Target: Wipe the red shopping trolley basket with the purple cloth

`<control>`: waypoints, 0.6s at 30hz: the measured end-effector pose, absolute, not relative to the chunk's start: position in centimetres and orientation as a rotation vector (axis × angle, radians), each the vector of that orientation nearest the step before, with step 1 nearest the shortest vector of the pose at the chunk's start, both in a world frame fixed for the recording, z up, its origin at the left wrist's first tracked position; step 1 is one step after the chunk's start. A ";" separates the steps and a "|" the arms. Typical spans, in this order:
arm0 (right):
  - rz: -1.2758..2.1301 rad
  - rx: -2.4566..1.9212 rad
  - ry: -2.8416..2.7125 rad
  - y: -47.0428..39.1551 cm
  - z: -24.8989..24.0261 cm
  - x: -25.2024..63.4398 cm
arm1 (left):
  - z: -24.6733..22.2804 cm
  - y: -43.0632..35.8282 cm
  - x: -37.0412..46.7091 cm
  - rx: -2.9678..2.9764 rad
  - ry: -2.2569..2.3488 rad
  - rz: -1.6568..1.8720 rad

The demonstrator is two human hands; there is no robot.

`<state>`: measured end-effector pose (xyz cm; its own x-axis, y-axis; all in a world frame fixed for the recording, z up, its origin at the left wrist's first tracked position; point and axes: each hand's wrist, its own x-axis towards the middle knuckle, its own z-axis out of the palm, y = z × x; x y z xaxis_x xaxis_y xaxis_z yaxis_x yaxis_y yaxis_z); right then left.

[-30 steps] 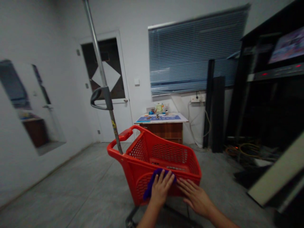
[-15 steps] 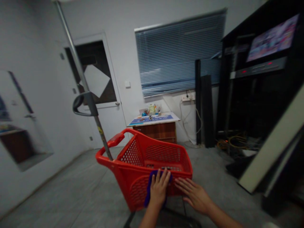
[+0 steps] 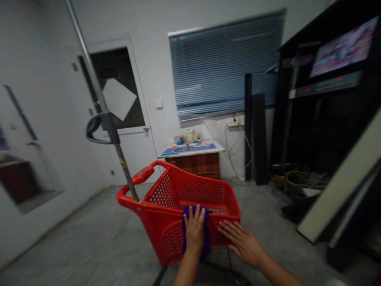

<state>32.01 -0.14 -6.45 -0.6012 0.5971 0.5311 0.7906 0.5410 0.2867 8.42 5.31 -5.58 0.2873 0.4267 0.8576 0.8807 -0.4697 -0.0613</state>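
Note:
A red plastic shopping cart (image 3: pixel 151 230) with a perforated basket stands in front of me. My left hand (image 3: pixel 195 232) holds a purple cloth (image 3: pixel 187 216) pressed against the cart's near side, its top reaching the rim. The fingers of that hand are stretched over the cloth, which is partly hidden beneath them. Against the same side, close to the right corner, my right hand (image 3: pixel 242 242) is open with straight fingers and nothing in it. Whether its whole palm touches the plastic I cannot tell.
A metal pole (image 3: pixel 91 65) with a grey handle (image 3: pixel 102 129) rises at the cart's handle end. Behind stands a small wooden cabinet (image 3: pixel 193 165) with items on top. Long boards (image 3: pixel 336 182) lean at the right, near loose cables (image 3: pixel 293 176) and a dark rack holding a lit screen (image 3: pixel 343 47).
My left hand has slid the purple cloth slightly up and to the left along the cart's side. The right hand stays almost where it was. The view has shifted a little.

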 end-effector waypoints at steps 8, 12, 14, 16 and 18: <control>-0.721 -1.171 -2.413 -0.3 -7.2 31.2 | -4.4 4.7 9.6 -2.009 -1.207 -1.013; -0.709 -1.152 -2.396 -0.2 -6.5 31.1 | -3.5 5.1 8.2 -1.981 -1.261 -1.050; -0.744 -1.162 -2.367 0.0 -6.0 31.1 | -3.1 5.1 7.6 -1.973 -1.270 -1.069; -0.792 -1.173 -2.342 0.2 -5.6 31.1 | -3.0 4.9 7.3 -1.976 -1.260 -1.068; -0.818 -1.169 -2.326 0.2 -5.4 30.9 | -3.1 4.7 7.5 -1.976 -1.258 -1.059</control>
<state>30.86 0.22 -5.41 -0.5644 0.5791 0.5883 0.8199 0.4764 0.3175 7.49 4.66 -3.12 0.2468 0.4700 0.8475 0.9152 -0.4005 -0.0444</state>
